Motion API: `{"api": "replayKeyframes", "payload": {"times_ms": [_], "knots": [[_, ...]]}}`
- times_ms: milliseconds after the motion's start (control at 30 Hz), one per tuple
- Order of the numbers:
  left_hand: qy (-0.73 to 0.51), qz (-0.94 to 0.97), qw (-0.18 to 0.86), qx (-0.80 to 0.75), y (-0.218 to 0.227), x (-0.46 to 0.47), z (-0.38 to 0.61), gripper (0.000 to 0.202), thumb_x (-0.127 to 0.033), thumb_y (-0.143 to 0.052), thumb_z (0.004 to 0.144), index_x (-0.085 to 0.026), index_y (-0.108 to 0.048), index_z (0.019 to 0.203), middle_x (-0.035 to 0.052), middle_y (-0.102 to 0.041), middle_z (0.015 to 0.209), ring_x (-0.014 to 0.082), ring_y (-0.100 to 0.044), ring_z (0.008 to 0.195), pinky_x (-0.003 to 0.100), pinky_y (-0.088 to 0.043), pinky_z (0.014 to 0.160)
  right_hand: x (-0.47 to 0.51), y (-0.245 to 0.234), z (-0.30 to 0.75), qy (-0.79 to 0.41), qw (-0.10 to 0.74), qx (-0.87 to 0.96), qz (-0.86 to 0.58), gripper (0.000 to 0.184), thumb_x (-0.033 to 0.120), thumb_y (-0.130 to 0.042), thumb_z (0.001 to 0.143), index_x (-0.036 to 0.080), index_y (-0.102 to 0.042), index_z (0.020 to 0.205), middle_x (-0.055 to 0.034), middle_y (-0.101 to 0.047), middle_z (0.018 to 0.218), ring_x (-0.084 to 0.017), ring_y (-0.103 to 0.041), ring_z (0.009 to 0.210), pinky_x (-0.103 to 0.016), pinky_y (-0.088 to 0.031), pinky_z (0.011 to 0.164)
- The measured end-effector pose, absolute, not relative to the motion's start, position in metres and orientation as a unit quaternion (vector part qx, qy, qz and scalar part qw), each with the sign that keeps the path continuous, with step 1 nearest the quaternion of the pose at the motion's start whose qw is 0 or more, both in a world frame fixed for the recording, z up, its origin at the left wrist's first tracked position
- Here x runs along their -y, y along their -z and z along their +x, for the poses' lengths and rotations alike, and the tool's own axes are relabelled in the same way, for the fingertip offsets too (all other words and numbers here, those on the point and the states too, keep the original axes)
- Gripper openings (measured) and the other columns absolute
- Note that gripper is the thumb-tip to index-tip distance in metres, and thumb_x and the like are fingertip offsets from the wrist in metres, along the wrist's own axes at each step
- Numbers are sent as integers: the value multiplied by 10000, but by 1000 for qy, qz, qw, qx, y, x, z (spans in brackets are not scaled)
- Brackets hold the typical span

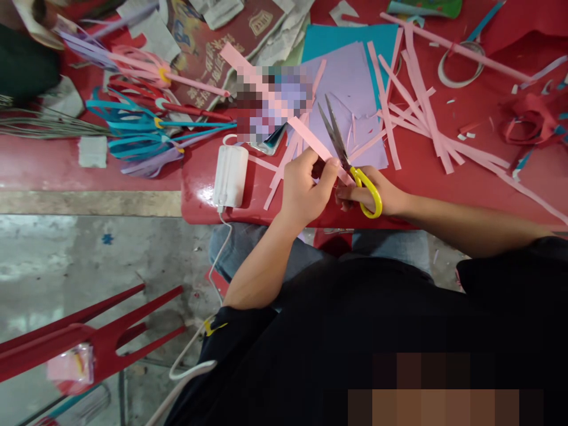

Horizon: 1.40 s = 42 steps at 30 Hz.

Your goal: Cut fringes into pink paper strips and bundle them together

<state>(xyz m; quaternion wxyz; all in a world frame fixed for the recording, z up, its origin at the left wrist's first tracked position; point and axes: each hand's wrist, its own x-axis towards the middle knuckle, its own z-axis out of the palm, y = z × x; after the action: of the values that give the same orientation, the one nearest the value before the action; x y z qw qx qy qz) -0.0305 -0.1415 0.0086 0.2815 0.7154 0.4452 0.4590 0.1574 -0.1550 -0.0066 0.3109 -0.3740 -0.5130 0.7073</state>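
My left hand (306,188) pinches a long pink paper strip (266,89) that runs up and to the left over the red table (204,183). My right hand (377,192) grips yellow-handled scissors (341,151), fingers through the loops. The blades stand apart and point up and away, right beside the strip near my left fingers. Both hands hover at the table's near edge, above my lap.
Several cut pink strips (421,112) lie over a lilac sheet (350,100) and a teal sheet (346,38). A white power bank (231,176) with a cable sits left of my hands. Paper flowers (137,127) lie far left. A tape ring (461,65) lies at the back right.
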Motion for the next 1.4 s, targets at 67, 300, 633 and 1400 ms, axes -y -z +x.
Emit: {"api": "replayKeyframes", "payload": {"times_ms": [67,300,633,1400], "knots": [[-460,716,282,-444,-9,141,-30,433,-585,-572,1066,-218,-615,840,-11,-600,646,128,-570,561,303,-397,537,155,7,157,-707,311,514,-373,274,314,-834,868,141,-698,705,-25,-712,639,-124,-673,574,-214,-540,556],[-449,721,273,-452,-10,142,-31,402,-541,-573,1072,-215,-617,843,-12,-608,655,125,-569,565,304,-392,536,155,8,157,-712,316,506,-371,255,315,-838,851,143,-704,719,-21,-710,628,-129,-669,568,-217,-538,552],[-452,721,281,-444,-10,144,-29,432,-575,-557,1079,-218,-627,846,1,-634,679,128,-594,583,302,-456,546,155,8,158,-709,309,520,-362,299,365,-838,862,147,-694,717,-22,-710,644,-132,-670,587,-229,-546,571],[-438,724,305,-438,-12,146,-25,446,-599,-537,1078,-227,-598,838,5,-618,664,150,-612,600,313,-486,586,156,4,157,-710,293,517,-377,287,366,-866,858,171,-662,808,-9,-709,694,-129,-670,601,-243,-558,576]]}}
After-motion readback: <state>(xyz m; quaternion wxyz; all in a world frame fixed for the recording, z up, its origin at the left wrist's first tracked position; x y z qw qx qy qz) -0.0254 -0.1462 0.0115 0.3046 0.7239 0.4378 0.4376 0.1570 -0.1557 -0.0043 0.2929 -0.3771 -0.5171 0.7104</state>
